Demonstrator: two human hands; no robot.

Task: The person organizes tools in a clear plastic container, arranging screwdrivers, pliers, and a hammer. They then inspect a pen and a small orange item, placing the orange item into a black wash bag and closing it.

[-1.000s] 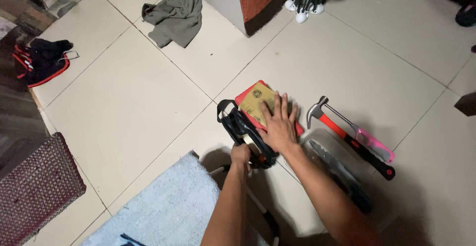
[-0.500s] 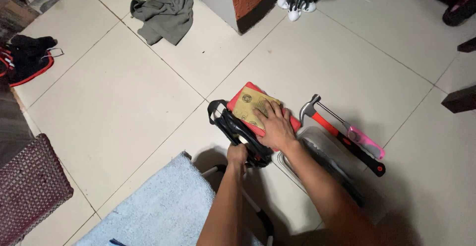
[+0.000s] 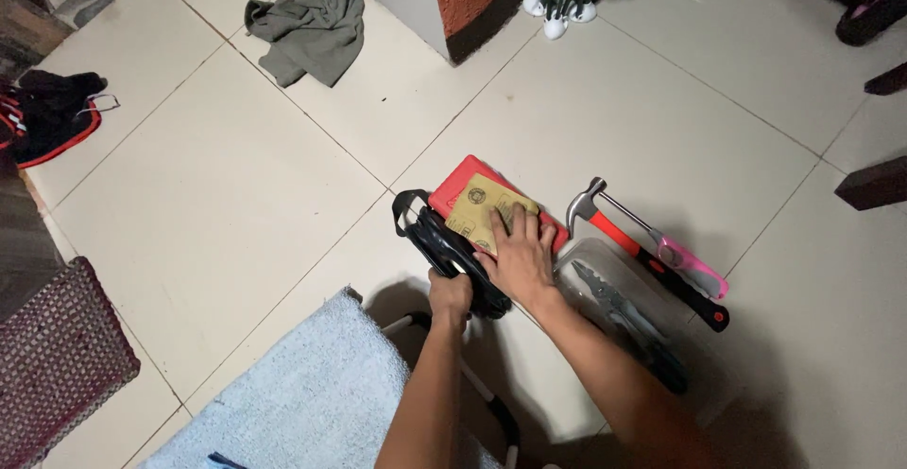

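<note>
A red flat case (image 3: 460, 183) lies on the tiled floor with a tan sheet of sandpaper (image 3: 480, 206) on top. My right hand (image 3: 519, 255) presses flat on the sandpaper's near end, fingers together. My left hand (image 3: 450, 296) grips the near end of a black strapped object (image 3: 438, 240) that lies against the case's left side.
A red-handled claw hammer (image 3: 635, 246) and a pink tool (image 3: 694, 267) lie right of the case. Pliers (image 3: 619, 314) rest on a clear plastic lid (image 3: 586, 256). A light blue mat (image 3: 302, 403), grey cloth (image 3: 312, 25), woven basket (image 3: 52, 360) and dark bag (image 3: 47, 115) sit around.
My right hand has slid back along the sandpaper toward me, uncovering more of the sheet. The camera view drifted slightly. My left hand keeps its grip.
</note>
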